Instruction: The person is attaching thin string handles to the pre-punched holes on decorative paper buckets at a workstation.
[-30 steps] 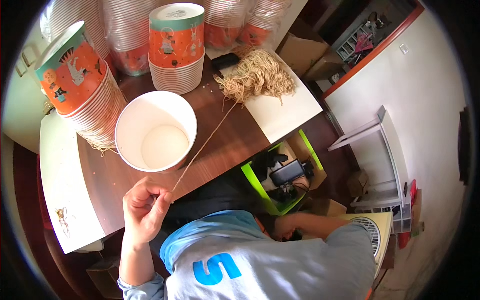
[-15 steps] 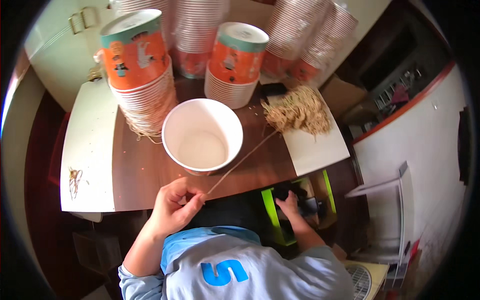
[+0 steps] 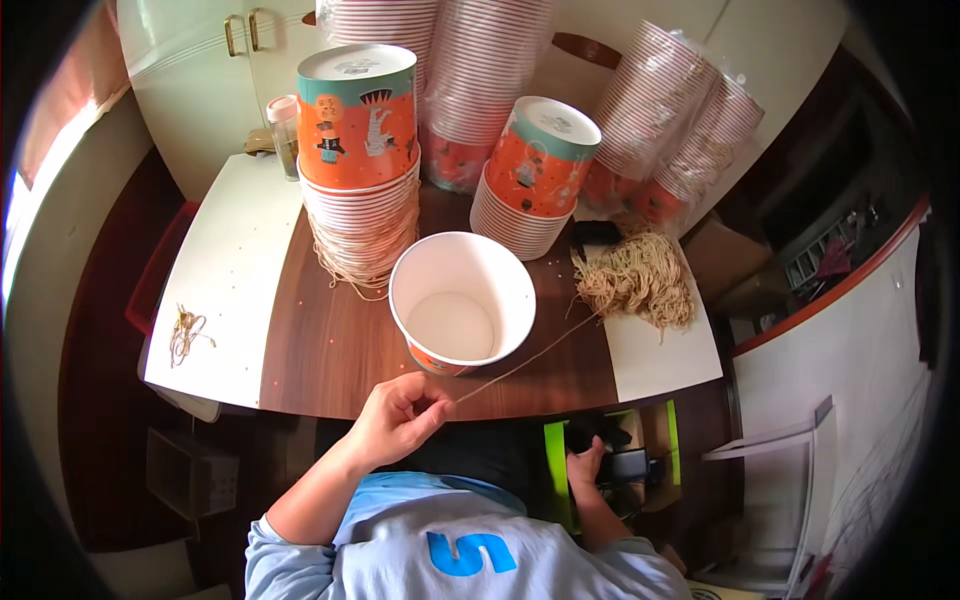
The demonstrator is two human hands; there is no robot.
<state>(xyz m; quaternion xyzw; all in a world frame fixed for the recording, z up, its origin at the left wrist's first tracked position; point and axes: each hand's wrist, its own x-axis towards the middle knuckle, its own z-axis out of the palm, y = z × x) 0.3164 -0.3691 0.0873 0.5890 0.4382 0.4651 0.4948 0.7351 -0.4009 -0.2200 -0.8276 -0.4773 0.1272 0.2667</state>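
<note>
My left hand (image 3: 405,415) is closed in a pinch on one end of a thin tan string (image 3: 540,352) at the table's front edge. That string runs to a tangled bundle of string (image 3: 645,282) on the right. Just beyond the hand stands a large paper bucket (image 3: 513,300), white inside, its mouth tilted toward me. Below the table edge, my right hand (image 3: 585,462) reaches into a box with bright green edges (image 3: 556,465). Its fingers curl against something black, mostly hidden. Behind the bucket is a stack of upturned orange paper buckets (image 3: 345,135) with strings hanging around its rims.
A shorter upturned bucket stack (image 3: 540,165) stands behind on the right. Plastic-wrapped bucket stacks (image 3: 650,110) line the back. Loose string pieces (image 3: 185,335) lie on the table's white left part, and a clear jar (image 3: 285,135) stands at its far end. A white metal frame (image 3: 800,480) is at right.
The view has shifted, so the table and buckets appear farther right and lower. My left hand keeps its pinch on the string. My right hand stays at the green-edged box.
</note>
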